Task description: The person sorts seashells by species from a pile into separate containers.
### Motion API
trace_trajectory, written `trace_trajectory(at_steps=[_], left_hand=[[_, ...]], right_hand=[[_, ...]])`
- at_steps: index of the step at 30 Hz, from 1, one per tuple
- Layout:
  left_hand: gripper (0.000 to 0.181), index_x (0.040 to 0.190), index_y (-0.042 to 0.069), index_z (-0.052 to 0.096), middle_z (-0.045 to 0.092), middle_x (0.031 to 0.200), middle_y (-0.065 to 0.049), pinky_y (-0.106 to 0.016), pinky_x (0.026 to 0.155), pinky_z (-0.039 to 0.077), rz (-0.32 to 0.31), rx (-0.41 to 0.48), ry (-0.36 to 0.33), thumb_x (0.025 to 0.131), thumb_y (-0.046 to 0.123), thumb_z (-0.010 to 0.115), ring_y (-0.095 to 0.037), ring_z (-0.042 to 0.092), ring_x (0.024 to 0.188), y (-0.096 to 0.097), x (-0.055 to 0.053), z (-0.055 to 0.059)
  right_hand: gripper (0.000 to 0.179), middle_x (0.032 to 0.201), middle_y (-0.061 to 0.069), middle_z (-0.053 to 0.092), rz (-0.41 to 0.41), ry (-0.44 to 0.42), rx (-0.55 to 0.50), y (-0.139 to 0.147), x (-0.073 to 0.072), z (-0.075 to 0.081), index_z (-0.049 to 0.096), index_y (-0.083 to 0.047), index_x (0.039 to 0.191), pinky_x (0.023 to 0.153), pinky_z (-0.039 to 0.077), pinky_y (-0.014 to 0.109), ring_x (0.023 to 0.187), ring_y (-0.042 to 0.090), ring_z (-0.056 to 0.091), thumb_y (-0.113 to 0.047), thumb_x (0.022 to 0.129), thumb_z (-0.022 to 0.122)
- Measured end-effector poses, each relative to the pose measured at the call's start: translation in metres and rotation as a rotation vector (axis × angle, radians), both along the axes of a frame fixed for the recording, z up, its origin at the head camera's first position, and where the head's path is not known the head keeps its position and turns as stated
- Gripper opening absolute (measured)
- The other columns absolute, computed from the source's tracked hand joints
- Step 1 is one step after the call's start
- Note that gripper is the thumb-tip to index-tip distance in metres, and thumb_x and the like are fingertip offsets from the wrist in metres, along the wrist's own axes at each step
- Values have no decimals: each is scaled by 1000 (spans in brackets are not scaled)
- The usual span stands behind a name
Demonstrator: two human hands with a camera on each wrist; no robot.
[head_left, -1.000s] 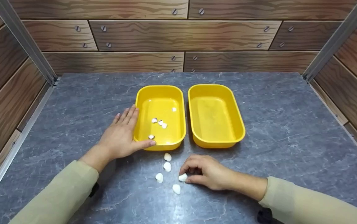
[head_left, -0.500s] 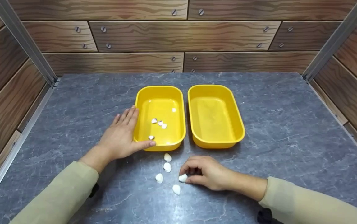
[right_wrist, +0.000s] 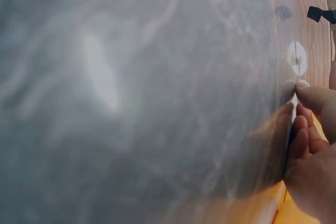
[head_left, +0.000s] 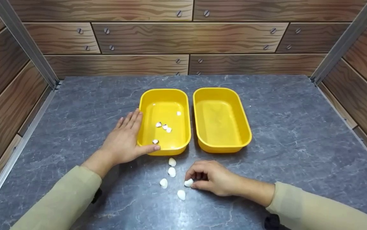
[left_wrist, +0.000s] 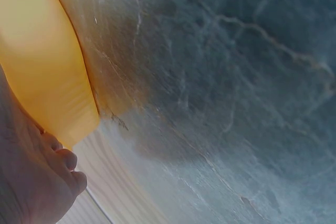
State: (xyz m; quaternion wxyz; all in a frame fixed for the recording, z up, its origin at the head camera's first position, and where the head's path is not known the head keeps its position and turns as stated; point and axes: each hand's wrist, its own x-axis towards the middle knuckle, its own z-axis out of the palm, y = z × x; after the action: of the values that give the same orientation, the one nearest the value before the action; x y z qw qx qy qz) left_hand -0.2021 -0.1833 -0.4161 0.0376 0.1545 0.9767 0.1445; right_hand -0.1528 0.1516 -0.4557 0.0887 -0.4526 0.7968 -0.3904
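Note:
My left hand (head_left: 122, 140) rests with straight fingers along the left wall of the left yellow tub (head_left: 188, 140), its thumb over the front rim. Several small shiny shells (head_left: 165, 126) lie scattered on that tub's floor. In front of the tubs, my right hand (head_left: 217, 179) pinches a white seashell (head_left: 188, 183) between thumb and fingertips, down at the tabletop. Close by on the table lie more white shells (head_left: 172, 172), one of them (head_left: 181, 195) just nearer to me. The left wrist view shows the tub's outer wall (left_wrist: 47, 61) beside the left hand (left_wrist: 37, 177).
A second yellow tub (head_left: 221, 127), with no shells in it, stands just right of the first, a narrow gap between them. The grey marbled table (head_left: 295, 140) is bounded by wood-patterned walls (head_left: 186, 36) and metal posts at the back corners.
Hardly anything differs. The right hand and its pinched shell have shifted very slightly to the right; the left hand stays on the tub.

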Motion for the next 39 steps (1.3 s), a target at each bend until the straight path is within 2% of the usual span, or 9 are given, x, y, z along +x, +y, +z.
trace_trajectory(at_steps=[5, 14, 18, 22, 27, 31, 35, 39], left_hand=[[126, 170, 2, 5, 2, 178, -14, -54, 131, 6, 0, 12, 4, 89, 85, 56, -36, 7, 163, 1, 0, 0], [126, 170, 1, 5, 2, 177, -15, -55, 130, 6, -3, -5, 6, 90, 85, 55, -37, 7, 163, 1, 0, -1], [126, 170, 1, 6, 2, 178, -15, -55, 130, 6, -4, -2, 10, 90, 85, 55, -37, 7, 163, 0, 0, -1], [126, 170, 2, 5, 1, 178, -15, -55, 130, 6, -2, -5, 3, 90, 85, 54, -37, 7, 163, 0, 0, 0], [126, 170, 2, 5, 0, 178, -13, -55, 131, 6, 4, -6, 0, 90, 86, 53, -36, 6, 163, 0, 0, 1], [126, 170, 3, 5, 0, 178, -13, -55, 131, 6, 5, -7, -4, 90, 86, 53, -36, 6, 163, 0, 0, 0], [125, 170, 2, 6, 1, 178, -13, -56, 130, 6, 1, -3, -6, 90, 85, 54, -36, 7, 163, 0, 0, 0], [125, 170, 2, 5, 0, 178, -13, -56, 130, 6, 4, -6, -8, 90, 86, 53, -36, 6, 163, 1, 0, 1]], right_hand=[[16, 90, 1, 68, -9, -52, -3, 2, 0, 1, 76, -14, 106, 71, 56, 24, 81, 5, 59, -6, 93, 81], [16, 90, -4, 70, -1, -57, 22, 7, 0, 9, 76, -14, 104, 70, 58, 24, 80, 2, 60, -6, 92, 81], [14, 93, -1, 74, 27, -49, -10, 10, -2, 22, 76, -13, 104, 71, 60, 26, 81, 4, 63, -6, 93, 79], [16, 99, 2, 76, 39, -31, -54, 18, -8, 46, 76, -11, 108, 76, 62, 31, 85, 11, 67, -3, 93, 78], [23, 104, -1, 75, -73, -66, -60, 30, -24, 80, 76, -12, 113, 80, 60, 32, 90, 18, 67, 1, 93, 77], [21, 104, -2, 74, -204, -68, -45, 41, -45, 97, 77, -13, 112, 82, 57, 31, 93, 20, 65, -2, 94, 77], [16, 101, -1, 73, -312, -60, -27, 50, -67, 103, 78, -12, 110, 80, 56, 30, 93, 20, 64, -5, 96, 76], [12, 100, 3, 74, -376, -52, -27, 57, -89, 100, 78, -8, 110, 81, 53, 30, 93, 21, 63, -5, 98, 75]])
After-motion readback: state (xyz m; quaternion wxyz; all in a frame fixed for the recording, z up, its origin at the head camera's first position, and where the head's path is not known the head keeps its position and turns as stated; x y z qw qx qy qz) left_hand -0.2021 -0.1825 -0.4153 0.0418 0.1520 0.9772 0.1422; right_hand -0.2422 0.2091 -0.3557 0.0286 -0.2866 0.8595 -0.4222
